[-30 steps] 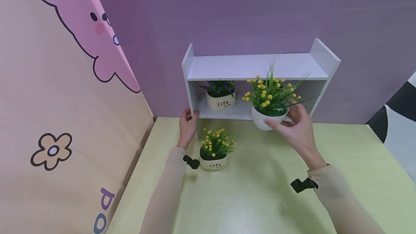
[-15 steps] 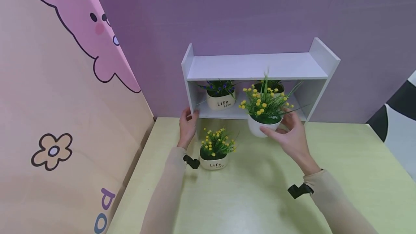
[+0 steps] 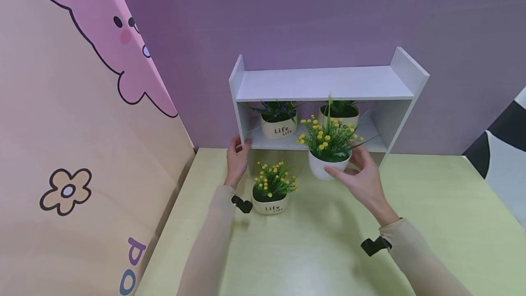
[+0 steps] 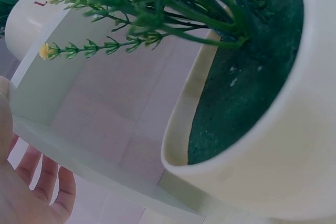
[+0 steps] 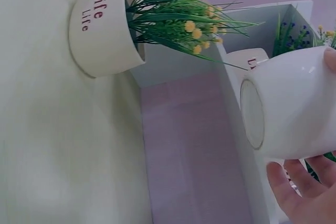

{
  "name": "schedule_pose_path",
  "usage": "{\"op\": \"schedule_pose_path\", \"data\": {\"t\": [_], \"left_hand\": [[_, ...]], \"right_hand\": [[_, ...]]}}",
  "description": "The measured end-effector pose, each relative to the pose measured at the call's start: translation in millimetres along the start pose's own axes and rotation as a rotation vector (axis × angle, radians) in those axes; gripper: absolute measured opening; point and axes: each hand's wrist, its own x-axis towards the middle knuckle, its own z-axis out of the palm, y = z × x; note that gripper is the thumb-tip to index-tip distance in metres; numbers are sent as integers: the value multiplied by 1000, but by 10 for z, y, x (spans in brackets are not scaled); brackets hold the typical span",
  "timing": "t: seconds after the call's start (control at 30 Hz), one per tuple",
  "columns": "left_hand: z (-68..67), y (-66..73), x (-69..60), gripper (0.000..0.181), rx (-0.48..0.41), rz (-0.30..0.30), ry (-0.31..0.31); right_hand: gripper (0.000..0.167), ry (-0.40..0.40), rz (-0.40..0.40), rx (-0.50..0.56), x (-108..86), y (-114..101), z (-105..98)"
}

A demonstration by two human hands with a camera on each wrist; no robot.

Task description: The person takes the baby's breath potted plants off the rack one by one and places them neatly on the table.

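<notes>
My right hand (image 3: 362, 178) holds a round white pot of yellow flowers (image 3: 328, 166) between thumb and fingers, in the air before the white shelf (image 3: 324, 84). In the right wrist view the pot's smooth side and base (image 5: 294, 103) show. At the shelf's left end, my left hand (image 3: 237, 162) grips the side panel, thumb in front; in the left wrist view its fingers (image 4: 47, 177) reach past the panel. Just right of that wrist, a cream "Life" pot of yellow flowers (image 3: 270, 207) stands on the table, large in the left wrist view.
On the middle board sit a "Life" pot with blue flowers (image 3: 279, 128) at left and another cream pot (image 3: 349, 120) to its right, partly hidden by the held plant. The pale table (image 3: 312, 250) meets a purple wall (image 3: 308, 17) behind and a decorated panel (image 3: 102, 150) at left.
My right hand has brought the white pot leftward, down and toward me, away from the shelf, uncovering the cream pot behind it. My left hand has stayed on the side panel.
</notes>
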Motion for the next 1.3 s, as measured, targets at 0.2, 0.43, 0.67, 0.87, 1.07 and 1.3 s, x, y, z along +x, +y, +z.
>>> {"op": "schedule_pose_path", "data": {"t": [0.2,0.43,0.67,0.87,1.07,1.3], "left_hand": [[7,12,1,49,-4,2,-3],[15,-2,3,49,5,-4,4],[14,-26,4,48,3,9,15],[11,-23,13,48,-1,22,11],[6,-24,8,46,3,13,16],[10,-16,6,47,-6,10,14]], "right_hand": [[80,23,-6,-91,-45,86,28],[81,32,43,-41,-112,212,98],[84,17,76,17,-167,298,151],[84,15,116,38,-226,355,189],[85,5,146,68,-281,439,231],[89,-47,207,72,-350,508,284]]}}
